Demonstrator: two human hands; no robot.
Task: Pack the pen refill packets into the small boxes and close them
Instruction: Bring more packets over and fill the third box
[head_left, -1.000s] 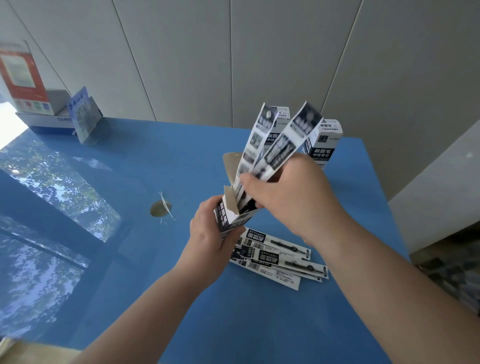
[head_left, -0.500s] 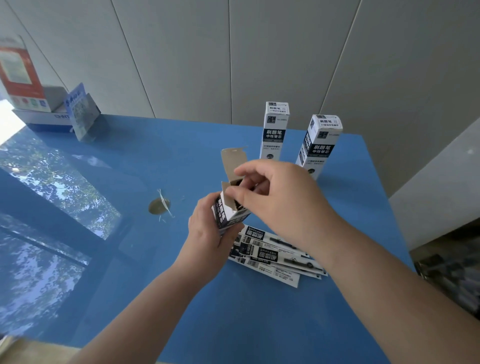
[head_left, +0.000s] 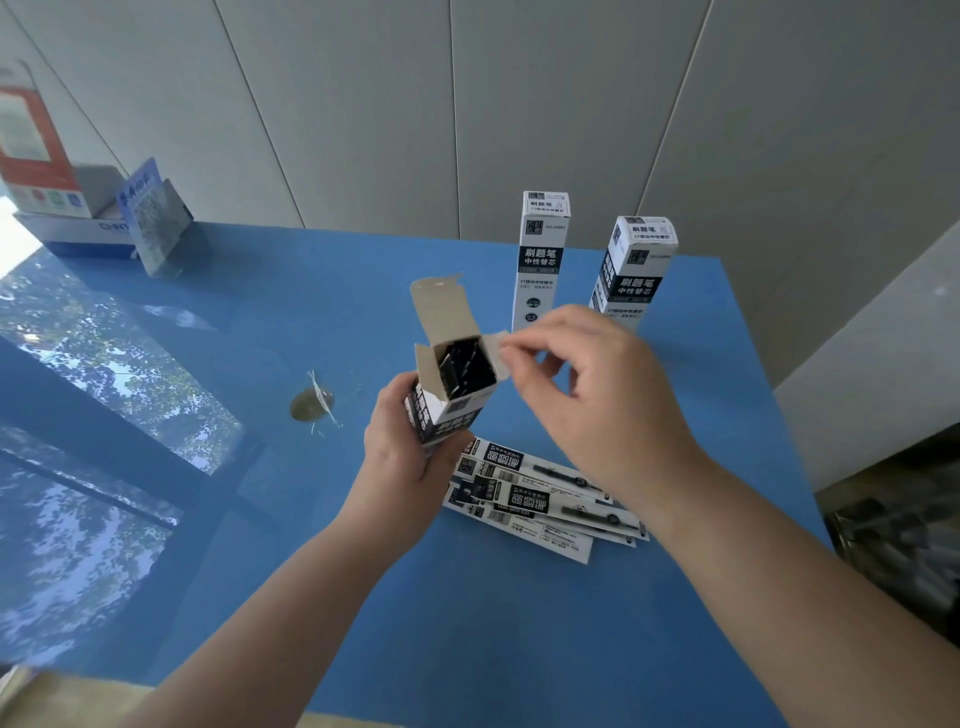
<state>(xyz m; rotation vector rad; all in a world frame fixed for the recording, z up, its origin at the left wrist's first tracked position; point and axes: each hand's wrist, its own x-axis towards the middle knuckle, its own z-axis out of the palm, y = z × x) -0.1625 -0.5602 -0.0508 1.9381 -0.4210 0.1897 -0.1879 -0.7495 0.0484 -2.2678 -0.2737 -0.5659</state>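
Note:
My left hand (head_left: 402, 457) grips a small black-and-white box (head_left: 447, 410) upright above the blue table, its top open and its lid flap standing up. Dark refill packets fill the opening. The thumb and forefinger of my right hand (head_left: 597, 400) pinch the box's right side flap (head_left: 496, 348). Several loose refill packets (head_left: 540, 499) lie flat on the table just below my hands. Two closed boxes stand upright behind them, one in the middle (head_left: 540, 260) and one to its right (head_left: 631, 273).
The blue table (head_left: 467, 623) is glossy and mirrors a window on its left half. A small brown disc with a scrap (head_left: 311, 405) lies left of my hands. A blue card stand (head_left: 153, 218) and stacked boxes (head_left: 47, 171) sit at the far left corner. The table's right edge drops off beside a grey ledge.
The packets that stuck out of the box a second ago are now fully inside. My right hand has let them go and moved to the box's right side flap.

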